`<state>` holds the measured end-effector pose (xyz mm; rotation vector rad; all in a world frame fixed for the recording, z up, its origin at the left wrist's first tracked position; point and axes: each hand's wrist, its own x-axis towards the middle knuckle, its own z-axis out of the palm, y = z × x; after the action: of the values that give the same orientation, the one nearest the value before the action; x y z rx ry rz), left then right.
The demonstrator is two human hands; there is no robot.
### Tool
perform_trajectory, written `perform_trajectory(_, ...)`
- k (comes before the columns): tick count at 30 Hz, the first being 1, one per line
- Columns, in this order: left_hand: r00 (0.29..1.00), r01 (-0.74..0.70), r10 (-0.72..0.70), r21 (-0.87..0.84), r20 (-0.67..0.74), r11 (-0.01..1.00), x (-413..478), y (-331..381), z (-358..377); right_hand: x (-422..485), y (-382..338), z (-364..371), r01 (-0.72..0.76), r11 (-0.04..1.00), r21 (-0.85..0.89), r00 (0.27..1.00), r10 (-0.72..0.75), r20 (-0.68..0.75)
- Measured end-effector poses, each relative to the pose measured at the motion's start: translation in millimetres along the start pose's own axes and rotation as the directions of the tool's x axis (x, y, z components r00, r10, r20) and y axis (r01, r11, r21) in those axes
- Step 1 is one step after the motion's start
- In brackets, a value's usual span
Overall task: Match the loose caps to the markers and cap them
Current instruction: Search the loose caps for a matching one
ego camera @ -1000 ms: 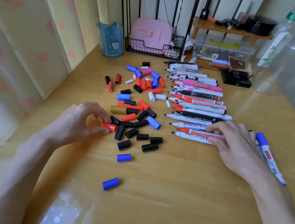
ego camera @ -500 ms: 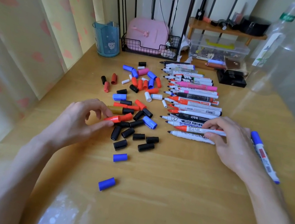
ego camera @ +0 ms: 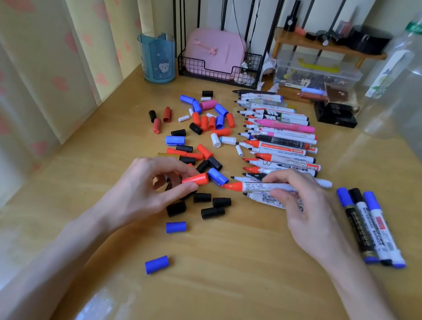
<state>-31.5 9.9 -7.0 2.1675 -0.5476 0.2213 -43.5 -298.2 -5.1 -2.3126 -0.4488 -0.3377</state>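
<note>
A left hand pinches a red plastic cap while the right hand grips a white-barrelled marker with a red nib collar, both over the wooden desk at the near end of the row of uncapped markers. The marker's long axis runs across the desk, with the nib pointing left at the cap across a small gap. A tilted cap could miss the nib and smear ink on fingers, and a mismatched cap may not seat.

both hands in pinch grips
</note>
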Motion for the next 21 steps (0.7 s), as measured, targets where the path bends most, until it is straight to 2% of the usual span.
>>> perform_trajectory(4,1.0,-0.028,0.028,0.013,0.015,1.0,-0.1,0.2,2.2,-0.3,-4.3,9.2,0.067,0.998,0.001,0.997,-0.067,-0.035)
perform_trajectory(11,0.998,-0.047,0.045,0.059,0.032,0.997,-1.0,1.7,7.3,-7.5,-13.1,35.4,0.016,0.999,0.031,0.986,-0.011,-0.168)
perform_trajectory(21,0.999,-0.032,0.029,0.091,0.039,0.995,-1.0,0.8,6.6,-6.2,-10.8,40.1,-0.002,0.998,0.056,0.989,0.01,-0.145)
